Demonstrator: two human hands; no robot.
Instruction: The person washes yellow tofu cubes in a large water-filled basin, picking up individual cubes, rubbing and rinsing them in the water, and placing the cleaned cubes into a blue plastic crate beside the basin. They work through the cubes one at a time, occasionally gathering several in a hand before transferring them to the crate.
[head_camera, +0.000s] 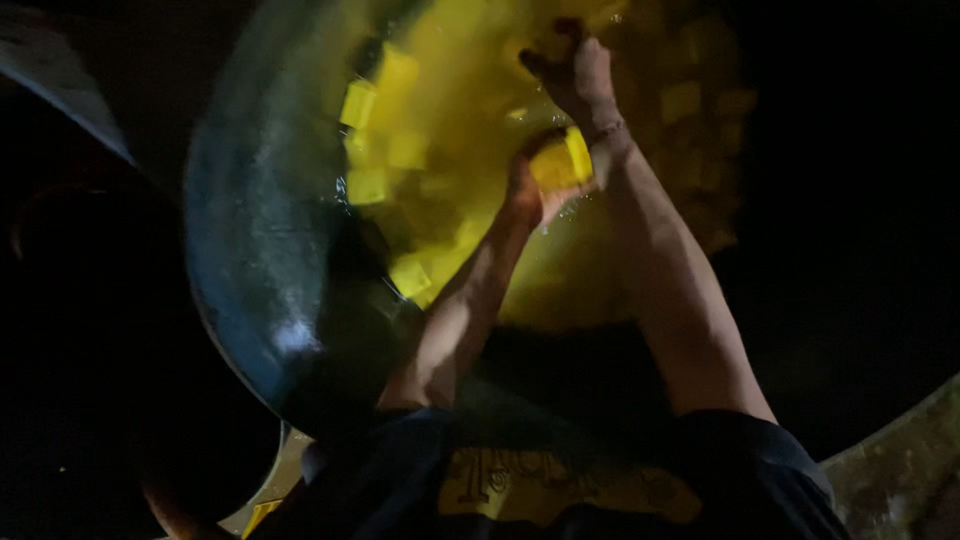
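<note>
Head view: your two hands worked over a big dark pan of yellow liquid and yellow cubes.

Your left hand was closed around a yellow block, holding it just above the yellow liquid, with droplets showing beside the wrist. Your right hand sat just beyond the left hand, touching or nearly touching the block's far edge; its fingers curled loosely and dipped toward the liquid, and whether they gripped anything could not be told in the dim light. Other yellow cubes floated to the left of your left hand, well apart from it, near the wide dark pan's wall. Your forearms crossed the near rim of the pan. Below them, closest to you, your dark shirt with a yellow print filled the lower edge.
</note>
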